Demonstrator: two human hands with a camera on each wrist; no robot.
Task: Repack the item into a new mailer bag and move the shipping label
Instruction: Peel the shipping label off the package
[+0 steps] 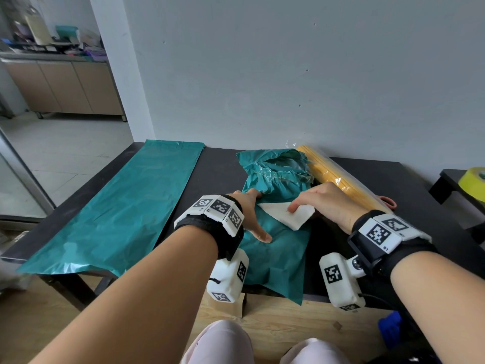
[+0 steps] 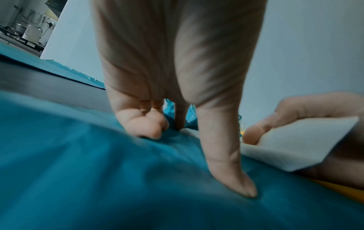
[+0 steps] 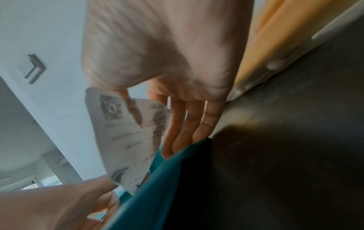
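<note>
A crumpled teal mailer bag [image 1: 275,248] is seen lying on the dark counter [image 1: 225,164], its torn mouth gaping towards the wall; nothing can be made out inside that opening beyond folds of plastic. Just beside it, on its right and touching its upper edge, a yellow item in clear wrapping [image 1: 338,179] is laid on the counter, outside any bag. Well apart to the left, a new teal mailer bag [image 1: 126,206] is spread flat and lengthwise, its near end hanging over the counter edge; whether anything is in it cannot be told, though it lies flat. The old bag is pressed down by the left hand [image 1: 249,214], whose fingers [image 2: 141,124] and thumb [image 2: 226,155] are kept straight and spread, tips on the plastic. The white shipping label [image 1: 286,214] is pinched by the right hand [image 1: 328,203] between thumb and fingers; it is partly lifted off the old bag, one end still lying against the teal surface near the left fingertips. In the right wrist view the label's printed face [image 3: 130,137], with a square code, is shown curling away from the bag [image 3: 157,186]. A roll of yellow-green tape [image 1: 473,177] is seen on a low black stand [image 1: 446,185] at the far right.
</note>
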